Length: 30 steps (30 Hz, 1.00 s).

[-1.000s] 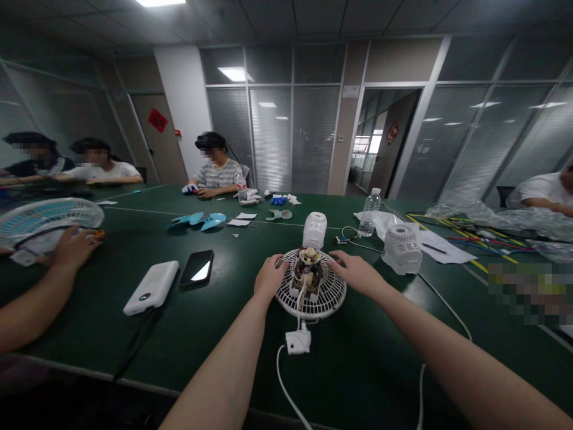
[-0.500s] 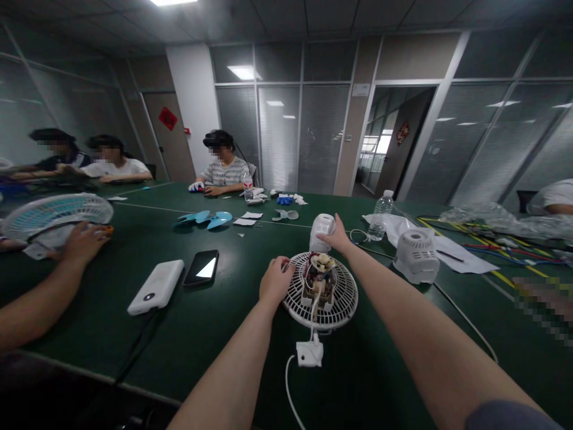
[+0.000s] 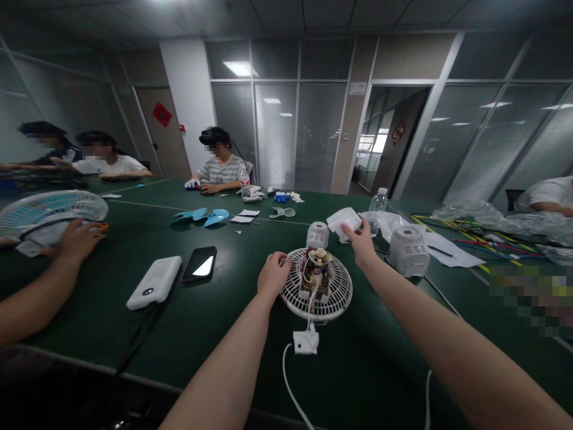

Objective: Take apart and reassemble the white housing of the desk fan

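Note:
My left hand (image 3: 274, 273) grips the left rim of a round white fan grille (image 3: 342, 292), its fingers curled at the edge. On the grille sits an exposed fan motor (image 3: 317, 272) with wires, and a white cord runs from it to a small white box (image 3: 306, 342). Just behind the grille stands a white vented motor cover (image 3: 317, 235). My right hand (image 3: 362, 242) is closed on a white piece (image 3: 344, 223), raised to the right of that cover; I cannot tell what kind of piece it is. Farther right is a second white vented cover (image 3: 408, 251).
A white power bank (image 3: 154, 283) and a phone (image 3: 199, 264) lie left. Blue fan blades (image 3: 201, 216) and a water bottle (image 3: 378, 206) are farther back. A neighbour's hand (image 3: 78, 239) holds another fan grille (image 3: 49, 212). Cables and plastic wrap (image 3: 492, 221) lie right.
My right hand has moved right from the motor cover, which now stands behind the grille, and holds the white piece. My left hand keeps its place on the rim. The view has shifted slightly.

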Motion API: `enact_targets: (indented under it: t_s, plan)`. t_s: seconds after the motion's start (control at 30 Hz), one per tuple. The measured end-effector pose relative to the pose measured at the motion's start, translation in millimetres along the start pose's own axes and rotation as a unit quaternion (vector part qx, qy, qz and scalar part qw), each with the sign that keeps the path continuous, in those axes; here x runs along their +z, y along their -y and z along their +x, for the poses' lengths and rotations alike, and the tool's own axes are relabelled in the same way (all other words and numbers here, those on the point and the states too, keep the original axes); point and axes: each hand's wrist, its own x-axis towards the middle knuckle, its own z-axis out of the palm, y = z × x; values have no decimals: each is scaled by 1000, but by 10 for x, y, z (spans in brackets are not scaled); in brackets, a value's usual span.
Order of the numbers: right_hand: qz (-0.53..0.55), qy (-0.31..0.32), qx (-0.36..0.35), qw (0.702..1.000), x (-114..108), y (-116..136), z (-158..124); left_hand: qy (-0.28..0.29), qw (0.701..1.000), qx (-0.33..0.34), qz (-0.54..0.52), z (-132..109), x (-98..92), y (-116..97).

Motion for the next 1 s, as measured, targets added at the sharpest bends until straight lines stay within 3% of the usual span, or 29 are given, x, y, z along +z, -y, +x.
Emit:
enact_targets:
  t_s: [0.1, 0.2, 0.3, 0.43, 0.5, 0.63, 0.8, 0.9, 1.0]
  plan:
    - [35, 7, 36, 999, -202, 7, -310, -1, 1000, 3, 1, -13, -10, -9]
    - [143, 22, 86, 986, -332, -24, -619, -3, 1000, 8, 0, -29, -13, -3]
    - [239, 33, 110, 964, -359, -52, -827, -5, 1000, 14, 1, -48, -13, 2]
    - [283, 61, 98, 952, -271, -29, -920, -16, 1000, 21, 10, -92, -27, -51]
    - [282, 64, 82, 954, -209, -3, -936, -36, 998, 41, 13, -129, -41, -113]
    - [238, 58, 31, 969, -107, 17, -1006, -98, 974, 200, -49, -231, -72, -266]
    - [173, 89, -18, 981, -26, -15, -1139, -60, 931, 338, -123, -364, -79, -410]
    - [151, 127, -46, 979, -7, -17, -1199, -20, 923, 361, -129, -409, -70, -447]
    - [137, 172, -87, 972, -26, -3, -1234, -8, 935, 323, -147, -411, -54, -439]
